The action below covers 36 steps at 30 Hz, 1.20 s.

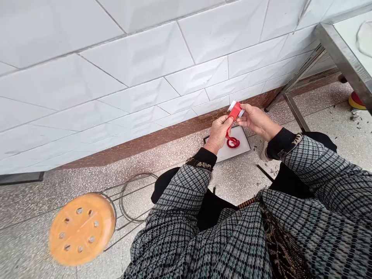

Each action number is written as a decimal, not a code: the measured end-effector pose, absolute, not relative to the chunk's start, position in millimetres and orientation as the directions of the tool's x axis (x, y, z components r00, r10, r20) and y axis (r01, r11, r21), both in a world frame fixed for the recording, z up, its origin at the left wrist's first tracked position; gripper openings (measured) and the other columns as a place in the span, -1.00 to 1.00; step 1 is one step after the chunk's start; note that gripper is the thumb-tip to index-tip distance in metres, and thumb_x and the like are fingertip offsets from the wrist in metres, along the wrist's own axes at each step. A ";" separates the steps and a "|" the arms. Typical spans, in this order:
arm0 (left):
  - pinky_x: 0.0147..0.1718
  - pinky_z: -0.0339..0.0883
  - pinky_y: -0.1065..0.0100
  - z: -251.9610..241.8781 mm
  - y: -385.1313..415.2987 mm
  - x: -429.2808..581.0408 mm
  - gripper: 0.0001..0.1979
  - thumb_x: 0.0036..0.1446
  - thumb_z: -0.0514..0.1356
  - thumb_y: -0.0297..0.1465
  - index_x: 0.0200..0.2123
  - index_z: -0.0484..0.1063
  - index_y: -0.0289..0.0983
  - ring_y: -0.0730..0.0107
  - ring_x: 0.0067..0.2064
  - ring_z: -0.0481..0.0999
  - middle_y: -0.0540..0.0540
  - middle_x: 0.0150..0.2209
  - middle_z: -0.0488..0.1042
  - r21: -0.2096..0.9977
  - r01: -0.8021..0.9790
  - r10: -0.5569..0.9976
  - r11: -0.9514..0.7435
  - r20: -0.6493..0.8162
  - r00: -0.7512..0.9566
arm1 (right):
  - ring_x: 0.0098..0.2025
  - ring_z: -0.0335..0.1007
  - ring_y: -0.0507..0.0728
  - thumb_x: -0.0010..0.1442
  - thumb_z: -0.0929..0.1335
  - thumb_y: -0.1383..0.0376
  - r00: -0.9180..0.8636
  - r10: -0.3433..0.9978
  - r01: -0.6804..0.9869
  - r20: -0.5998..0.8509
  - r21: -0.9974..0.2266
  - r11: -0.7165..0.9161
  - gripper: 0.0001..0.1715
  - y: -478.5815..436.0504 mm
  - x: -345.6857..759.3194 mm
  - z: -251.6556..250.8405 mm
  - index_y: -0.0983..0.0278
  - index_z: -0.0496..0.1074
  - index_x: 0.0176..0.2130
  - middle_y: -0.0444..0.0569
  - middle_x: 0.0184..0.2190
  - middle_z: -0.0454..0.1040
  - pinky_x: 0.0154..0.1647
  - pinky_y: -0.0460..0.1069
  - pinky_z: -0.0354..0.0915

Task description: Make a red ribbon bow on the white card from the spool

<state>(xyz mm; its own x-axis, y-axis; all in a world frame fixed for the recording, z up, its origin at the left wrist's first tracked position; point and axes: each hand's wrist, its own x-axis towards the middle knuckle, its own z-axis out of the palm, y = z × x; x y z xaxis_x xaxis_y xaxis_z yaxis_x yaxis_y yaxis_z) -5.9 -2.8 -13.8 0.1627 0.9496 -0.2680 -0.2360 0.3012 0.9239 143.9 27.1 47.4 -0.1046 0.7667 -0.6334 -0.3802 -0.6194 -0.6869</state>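
Note:
My right hand (255,121) grips a white spool (233,104) wound with red ribbon, its fingers at the spool's right side. Between thumb and fingers, my left hand (218,131) pinches the flat red ribbon (233,112) just below the spool. The ribbon's lower end hangs past my left fingers. Under the hands, a red ring-shaped piece (233,143) lies on a white rectangular board or box lid (245,144) with a dark edge. Whether the hanging ribbon joins this piece, I cannot tell.
A stool with an orange round seat (83,228) and thin metal legs stands or lies at the lower left. White wall tiles (145,58) rise ahead. A metal-framed table (343,50) is at the right. Dark bits (273,170) are scattered on the speckled floor.

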 end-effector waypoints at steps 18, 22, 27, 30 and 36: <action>-0.66 -0.10 0.43 -13.6 2.6 -18.2 -0.30 -0.06 0.55 -0.15 0.14 0.49 -0.18 0.66 -0.67 0.10 0.15 -0.55 0.39 0.843 -0.372 0.902 0.389 -0.266 0.341 | -0.69 0.18 -0.07 0.54 0.17 0.19 -0.496 0.519 -0.365 -0.696 -0.375 -0.852 -0.60 27.1 152.5 53.3 0.35 0.43 -0.19 -0.07 -0.57 0.44 -0.80 -0.28 0.20; -0.68 -0.15 0.47 -11.6 -0.3 -16.2 -0.30 -0.13 0.59 -0.13 0.08 0.51 -0.19 0.70 -0.69 0.04 0.18 -0.59 0.35 0.780 -0.460 0.889 0.424 -0.262 0.375 | -0.70 0.16 -0.07 0.55 0.13 0.15 -0.586 0.448 -0.312 -0.676 -0.323 -0.894 -0.56 26.3 154.9 50.7 0.36 0.41 -0.17 -0.11 -0.59 0.40 -0.79 -0.28 0.23; -0.70 -0.10 0.49 -6.9 -2.6 -11.1 -0.43 -0.17 0.61 -0.11 -0.20 0.50 -0.27 0.70 -0.69 0.07 0.20 -0.65 0.25 0.753 -0.517 0.909 0.407 -0.279 0.310 | -0.60 0.44 0.02 0.58 0.18 0.07 -0.490 0.570 -0.272 -0.660 -0.505 -0.819 -0.56 21.4 150.6 54.0 0.33 0.42 -0.13 -0.02 -0.52 0.52 -0.66 -0.19 0.44; -0.69 -0.08 0.50 -3.8 -1.9 -9.9 -0.49 -0.10 0.59 -0.13 -0.24 0.47 -0.27 0.70 -0.69 0.06 0.22 -0.67 0.19 0.759 -0.503 0.910 0.413 -0.324 0.258 | -0.50 0.55 0.04 0.52 0.36 0.18 -0.297 0.760 -0.242 -0.579 -0.724 -0.646 -0.77 15.0 143.7 57.0 0.28 0.39 -0.16 -0.04 -0.42 0.58 -0.54 -0.14 0.53; -0.67 -0.06 0.45 -4.6 -1.4 -6.7 -0.46 -0.07 0.55 -0.04 -0.21 0.49 -0.27 0.67 -0.68 0.12 0.19 -0.63 0.30 0.844 -0.400 0.932 0.357 -0.297 0.206 | -0.55 0.50 0.00 0.42 0.45 0.36 -0.078 0.864 -0.163 -0.497 -0.849 -0.503 -0.78 15.3 139.6 51.8 0.25 0.32 -0.23 -0.18 -0.54 0.49 -0.53 -0.17 0.47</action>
<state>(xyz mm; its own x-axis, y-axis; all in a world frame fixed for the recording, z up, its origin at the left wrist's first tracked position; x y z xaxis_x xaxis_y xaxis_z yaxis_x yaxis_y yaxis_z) -6.7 -1.4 -4.6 0.2059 0.9325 -0.2968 -0.4001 0.3570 0.8441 139.6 15.3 51.8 -0.0776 0.8644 -0.4968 -0.1633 -0.5026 -0.8490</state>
